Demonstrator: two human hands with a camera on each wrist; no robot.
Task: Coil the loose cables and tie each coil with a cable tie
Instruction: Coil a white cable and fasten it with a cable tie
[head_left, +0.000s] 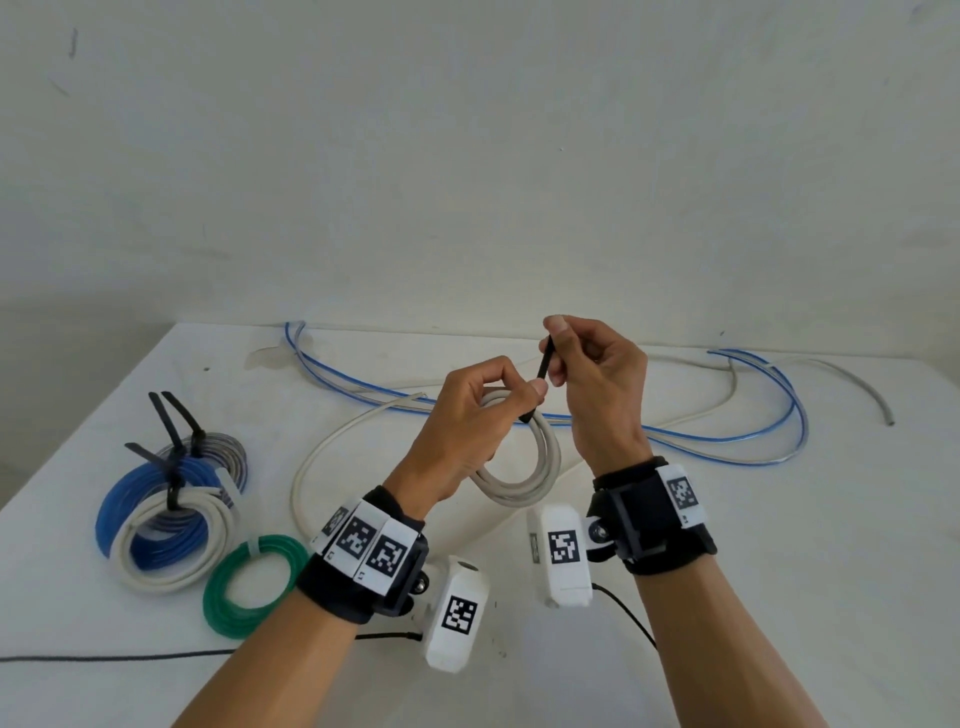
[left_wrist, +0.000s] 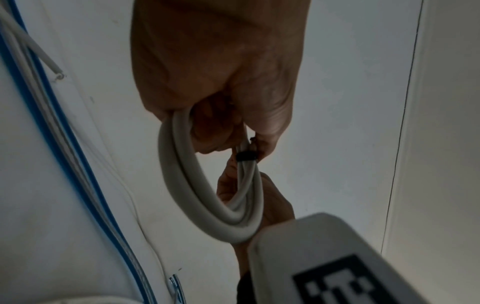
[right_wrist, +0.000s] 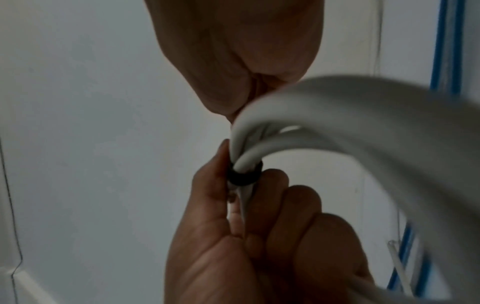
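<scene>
Above a white table (head_left: 727, 519), a person's left hand (head_left: 470, 431) grips a small coil of off-white cable (head_left: 524, 467), fingers curled round its upper turns, while the right hand (head_left: 597, 384) pinches the free tail of a black cable tie (head_left: 544, 358) between thumb and fingertips, the tail angled up from the coil. Seen from the left wrist, the tie's band (left_wrist: 246, 155) sits wrapped round the bunched turns just below the gripping fingers; the right wrist view shows the same band (right_wrist: 244, 174) encircling the strands. The coil hangs clear of the tabletop. At the table's left lie finished bundles: a blue coil (head_left: 156, 499) and a white coil (head_left: 171, 545) overlapping, cinched with black ties (head_left: 174, 431), and a green coil (head_left: 249, 582) beside them, bound with a pale tie. Loose blue cable (head_left: 779, 410) and loose white cable (head_left: 322, 447) trail across the far side of the table.
</scene>
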